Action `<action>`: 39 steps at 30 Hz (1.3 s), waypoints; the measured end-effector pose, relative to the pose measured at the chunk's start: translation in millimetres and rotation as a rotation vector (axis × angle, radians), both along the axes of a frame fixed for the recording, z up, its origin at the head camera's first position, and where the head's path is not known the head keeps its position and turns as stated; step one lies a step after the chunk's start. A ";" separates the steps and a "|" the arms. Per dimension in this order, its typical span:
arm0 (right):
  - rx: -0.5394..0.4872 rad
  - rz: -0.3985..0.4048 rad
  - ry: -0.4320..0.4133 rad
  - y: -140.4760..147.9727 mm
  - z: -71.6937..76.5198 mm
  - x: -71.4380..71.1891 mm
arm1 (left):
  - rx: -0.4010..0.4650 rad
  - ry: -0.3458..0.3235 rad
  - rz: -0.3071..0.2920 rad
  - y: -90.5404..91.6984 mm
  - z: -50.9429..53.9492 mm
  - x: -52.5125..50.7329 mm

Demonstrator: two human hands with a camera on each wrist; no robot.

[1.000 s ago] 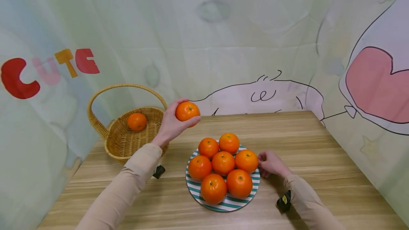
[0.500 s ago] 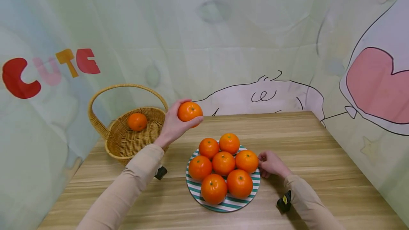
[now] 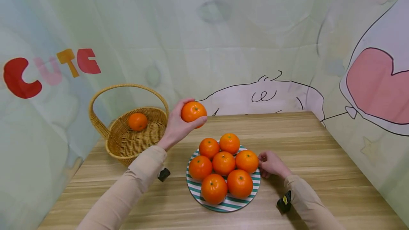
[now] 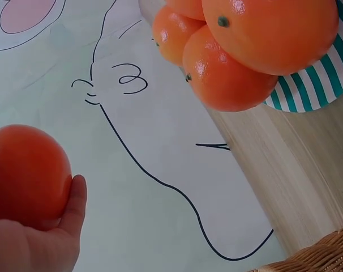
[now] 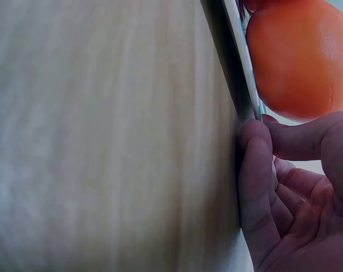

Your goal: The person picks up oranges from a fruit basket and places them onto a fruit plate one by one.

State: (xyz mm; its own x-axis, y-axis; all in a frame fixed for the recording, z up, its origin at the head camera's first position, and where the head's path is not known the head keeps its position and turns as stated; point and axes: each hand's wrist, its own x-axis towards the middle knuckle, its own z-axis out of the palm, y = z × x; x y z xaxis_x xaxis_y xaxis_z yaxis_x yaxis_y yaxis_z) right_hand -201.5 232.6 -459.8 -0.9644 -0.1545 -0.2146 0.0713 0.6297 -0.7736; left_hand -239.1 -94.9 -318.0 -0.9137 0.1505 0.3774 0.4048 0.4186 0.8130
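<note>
My left hand (image 3: 180, 127) grips an orange (image 3: 194, 112) between thumb and fingers, raised above the table just right of the basket. The left wrist view shows the same orange (image 4: 27, 175) in that hand. A plate with green and white stripes (image 3: 223, 207) bears several oranges, among them a middle one (image 3: 223, 163). At the plate's right edge my right hand (image 3: 273, 163) pinches the rim; in the right wrist view its thumb and index finger close on the plate's rim (image 5: 248, 68). One orange (image 3: 138, 121) lies inside the wicker basket (image 3: 110, 144).
The basket's tall arched handle (image 3: 127, 85) rises at the table's back left. A printed curtain (image 3: 179, 38) hangs behind the wooden table (image 3: 287, 130) and along both sides. A black wrist camera (image 3: 284, 201) sits under the right sleeve.
My left hand has moved slightly to the right with the orange, away from the basket. The right hand, the plate and its oranges have stayed where they were.
</note>
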 end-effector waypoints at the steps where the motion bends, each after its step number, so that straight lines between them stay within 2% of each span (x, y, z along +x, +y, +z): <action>1: 0.000 0.001 0.002 0.1 -0.3 -0.1 | 0.000 -0.003 0.000 0.1 -0.3 0.1; 6: -0.004 0.001 0.007 0.4 -0.8 0.7 | 0.014 -0.032 0.000 1.2 0.5 2.0; 16: -0.002 0.012 0.020 0.8 -1.9 0.9 | 0.097 -0.113 0.024 4.7 3.0 5.6; 20: -0.003 0.016 0.028 1.3 -1.8 1.2 | 0.107 -0.105 0.010 4.4 2.8 6.4; 28: 0.003 0.013 0.029 1.5 -0.8 1.2 | 0.063 -0.053 -0.014 3.4 1.3 6.7; 39: 0.000 0.020 0.032 2.2 -1.5 0.8 | 0.052 -0.062 -0.036 0.8 0.9 7.7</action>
State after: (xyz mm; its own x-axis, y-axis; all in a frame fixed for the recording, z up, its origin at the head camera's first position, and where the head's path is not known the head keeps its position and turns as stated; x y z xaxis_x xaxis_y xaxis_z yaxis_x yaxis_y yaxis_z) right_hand -200.7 234.9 -461.2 -0.9674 -0.1742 -0.1838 0.0337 0.6311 -0.7750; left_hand -231.4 -94.1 -317.1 -0.9299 0.1654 0.3285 0.3670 0.3615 0.8571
